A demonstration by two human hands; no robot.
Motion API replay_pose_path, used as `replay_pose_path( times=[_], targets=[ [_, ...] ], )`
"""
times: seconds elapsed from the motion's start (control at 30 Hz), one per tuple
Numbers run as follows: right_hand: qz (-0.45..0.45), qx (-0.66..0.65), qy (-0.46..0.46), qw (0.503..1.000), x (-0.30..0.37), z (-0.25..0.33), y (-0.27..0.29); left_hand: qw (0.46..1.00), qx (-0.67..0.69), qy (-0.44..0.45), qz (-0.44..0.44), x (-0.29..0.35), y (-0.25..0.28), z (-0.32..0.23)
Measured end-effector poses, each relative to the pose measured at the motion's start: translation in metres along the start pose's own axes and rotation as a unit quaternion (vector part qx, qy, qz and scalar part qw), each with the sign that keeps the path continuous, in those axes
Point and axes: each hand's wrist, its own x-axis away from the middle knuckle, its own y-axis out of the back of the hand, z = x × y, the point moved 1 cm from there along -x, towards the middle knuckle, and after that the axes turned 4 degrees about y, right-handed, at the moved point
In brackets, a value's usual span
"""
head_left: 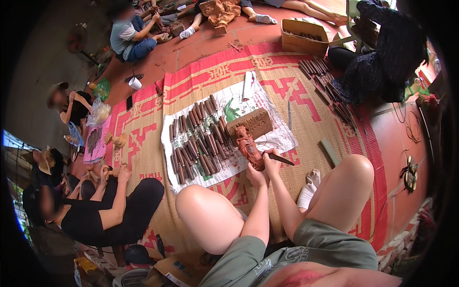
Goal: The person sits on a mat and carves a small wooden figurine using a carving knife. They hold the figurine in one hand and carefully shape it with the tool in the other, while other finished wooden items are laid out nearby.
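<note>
Reddish-brown carving (249,149): it is resting between my hands, at the near right part of the white sheet (283,137); I cannot tell if it is touching the block.
Left hand (258,176): I am clasping the carving's near end, fingers wrapped round it.
Right hand (272,165): I am gripping a slim dark tool (283,159), fingers clamped on it just beside the carving, one end pointing right.
Brown block (256,122): it is lying just beyond the carving, showing a relief-cut surface.
Dark-handled tools (193,148): they are lying in rows across the sheet, left of the carving.
Grey-green bar (328,152): it is lying on the patterned mat (143,124), to my right.
Far right: a cardboard box (299,46) is standing near a person in dark clothes (387,52).
Left: a person in black (88,220) is sitting near me, hands raised.
</note>
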Motion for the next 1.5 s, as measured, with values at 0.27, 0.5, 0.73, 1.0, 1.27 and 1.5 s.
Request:
replay_pose_path(
  times=[0.27, 0.5, 0.73, 1.0, 1.27, 1.5],
  targets=[
    [0.024, 0.093, -0.012, 0.995, 0.003, 0.009, 0.005, 1.0, 0.0, 0.007, -0.003, 0.003, 0.002, -0.003],
    [0.027, 0.028, 0.022, 0.999, -0.004, 0.004, -0.001, 1.0, -0.004, 0.008, -0.002, 0.001, 0.001, -0.001],
    [-0.005, -0.003, -0.044, 0.999, 0.01, 0.013, 0.005, 0.999, -0.017, 0.027, 0.016, 0.0, 0.003, 0.004],
    [-0.019, 0.003, -0.054, 0.998, 0.005, -0.003, 0.008, 1.0, -0.021, 0.015, -0.003, 0.007, 0.002, -0.006],
    [0.01, -0.035, -0.073, 0.997, 0.001, -0.012, 0.003, 1.0, -0.016, 0.017, 0.002, 0.002, -0.001, 0.0],
    [0.005, -0.111, -0.063, 0.992, 0.004, -0.017, 0.001, 1.0, -0.025, 0.005, -0.018, 0.005, 0.002, 0.0]
  ],
)
